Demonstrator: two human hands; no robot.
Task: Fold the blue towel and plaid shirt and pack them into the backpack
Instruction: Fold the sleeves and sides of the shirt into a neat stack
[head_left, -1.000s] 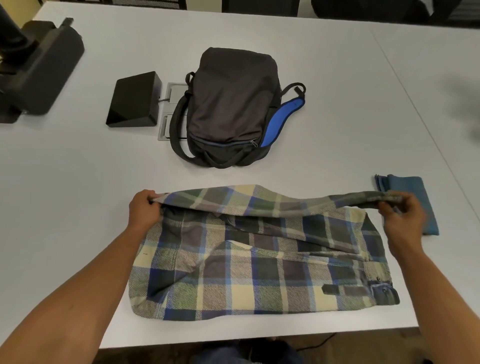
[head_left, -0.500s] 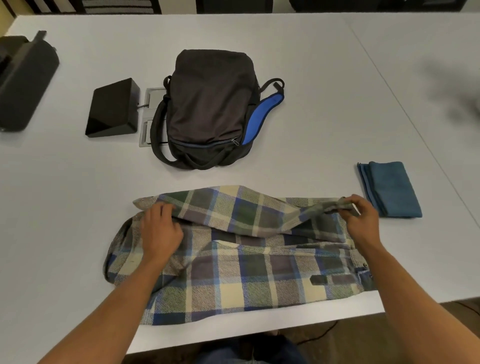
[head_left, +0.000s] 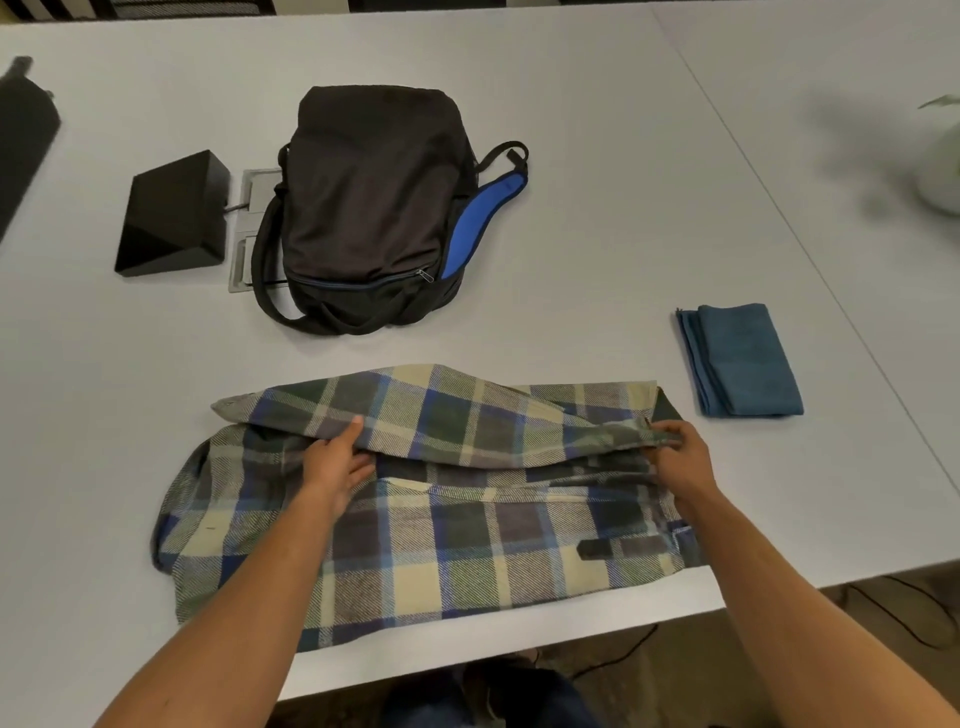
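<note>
Sitting at the far left of the white table (head_left: 597, 104), clear of the work: a black wedge-shaped box (head_left: 174, 215).

Lying just right of that, toward the far side: the backpack (head_left: 369, 208), flat on its back, front zipper apparently closed, blue-lined strap splaying out to its right.

Spreading across the near edge, directly between backpack and body: the plaid shirt (head_left: 441, 519), long axis running left to right, with its far flap turned over toward the near hem.

Reaching in from the lower left: the left hand (head_left: 335, 465), fingers slipping under the folded flap and thumb resting on top, lightly pinching cloth rather than clenching it.

Working at the opposite end of the same flap: the right hand (head_left: 680, 460), fingers closing on the flap's bunched right tip.

Gripping both ends of one fold line parallel to the shirt's length, so judging the next move as a pull toward the body, laying the flap flat over the lower half.

Resting well to the right, apart from the shirt: the blue towel (head_left: 740, 361), already folded into a neat rectangle, nearer the right hand, not yet packed.
</note>
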